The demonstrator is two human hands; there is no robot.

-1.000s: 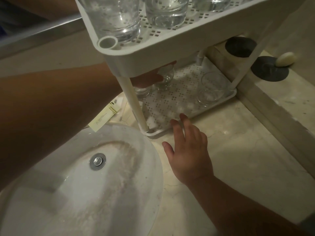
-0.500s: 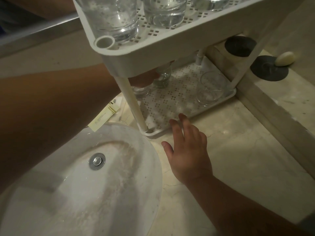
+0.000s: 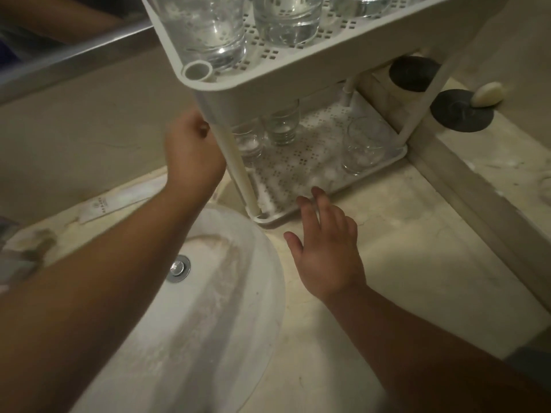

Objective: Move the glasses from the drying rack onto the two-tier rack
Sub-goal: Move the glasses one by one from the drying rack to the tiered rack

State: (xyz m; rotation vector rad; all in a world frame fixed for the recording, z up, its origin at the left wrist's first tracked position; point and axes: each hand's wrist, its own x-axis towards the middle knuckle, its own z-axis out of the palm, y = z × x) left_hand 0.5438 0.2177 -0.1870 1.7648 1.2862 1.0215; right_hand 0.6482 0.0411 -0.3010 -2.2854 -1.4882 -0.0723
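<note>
The white two-tier rack (image 3: 298,81) stands on the counter behind the sink. Its upper tier holds upturned glasses; two of them (image 3: 205,28) (image 3: 287,19) show near the front. On the lower tray (image 3: 372,172) a ribbed glass (image 3: 281,126) and another glass (image 3: 247,141) stand at the back left, and a wider glass (image 3: 363,147) at the right. My left hand (image 3: 190,150) is outside the rack, just left of the front-left post, fingers loosely curled and empty. My right hand (image 3: 328,248) lies flat on the counter, fingertips at the tray's front edge. The drying rack is out of view.
A white sink basin (image 3: 208,323) with a metal drain (image 3: 179,268) fills the lower left. A paper sachet (image 3: 119,201) lies on the counter at the left. On the raised ledge (image 3: 477,189) to the right sit two black discs (image 3: 414,74) (image 3: 460,114) and a pale soap (image 3: 489,93).
My left hand has let go of the ribbed glass on the lower tray and drawn back out of the rack to the left of the post. My right hand has stayed put.
</note>
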